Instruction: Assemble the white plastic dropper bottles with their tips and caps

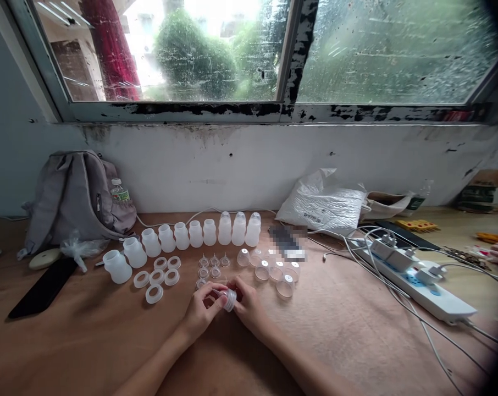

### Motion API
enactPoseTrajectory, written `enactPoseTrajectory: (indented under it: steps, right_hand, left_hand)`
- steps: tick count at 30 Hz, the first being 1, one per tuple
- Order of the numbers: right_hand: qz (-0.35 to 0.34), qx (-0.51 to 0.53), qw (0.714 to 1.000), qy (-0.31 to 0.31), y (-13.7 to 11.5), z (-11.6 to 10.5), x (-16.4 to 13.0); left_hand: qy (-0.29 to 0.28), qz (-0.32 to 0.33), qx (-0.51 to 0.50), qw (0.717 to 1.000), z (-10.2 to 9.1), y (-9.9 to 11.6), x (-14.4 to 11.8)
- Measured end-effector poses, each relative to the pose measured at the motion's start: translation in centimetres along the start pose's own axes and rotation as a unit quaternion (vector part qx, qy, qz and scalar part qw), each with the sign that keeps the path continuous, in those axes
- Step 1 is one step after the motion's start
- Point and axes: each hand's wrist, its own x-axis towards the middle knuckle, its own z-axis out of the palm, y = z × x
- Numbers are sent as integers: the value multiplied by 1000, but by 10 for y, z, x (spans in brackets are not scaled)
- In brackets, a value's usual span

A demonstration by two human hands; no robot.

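Both hands pinch one ring (230,300): left hand (203,311) grips its 9 o'clock side, right hand (249,308) its 3 o'clock side. Translucent ribbed plastic, short cylinder, axis tilted toward 8 o'clock. It sits low-centre over the brown table (356,330). Matte white bottles (181,236) line up at 11 o'clock, loose rings (155,293) at 9, clear domed caps (274,270) at 1.

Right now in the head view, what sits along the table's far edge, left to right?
Grey backpack → arc of open white bottles → three capped bottles → white plastic bag → white power strip. In front of that row, both hands, left hand and right hand, hold one threaded ring.
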Motion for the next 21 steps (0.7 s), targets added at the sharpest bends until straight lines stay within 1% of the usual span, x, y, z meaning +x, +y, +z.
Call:
enactPoseTrajectory:
  steps: [2,6,8,11,13,16,18,21]
  right_hand:
    - [2,-9,1000,-8,0,-1,0]
    - [22,-11,1000,-8,2,-1,-1]
    - [26,-23,999,-4,6,0,1]
    - [-8,-78,997,-6,9,3,10]
    - [-44,-121,992,5,9,4,25]
    - [-77,-173,981,42,3,7,60]
    - [-74,-210,973,62,-1,10,87]
    - [-46,-255,964,53,-2,17,123]
  left_hand:
    - [22,4,-9,1000,-2,0,0]
    - [129,10,-13,992,-12,-2,2]
    - [171,12,-25,985,-19,-5,5]
    - [201,19,-33,979,-29,-11,9]
    - [217,19,-25,976,-35,-14,12]
    - [238,19,-7,971,-40,-19,16]
    - [247,21,2,969,-41,-22,18]
    - [249,27,3,968,-41,-26,19]
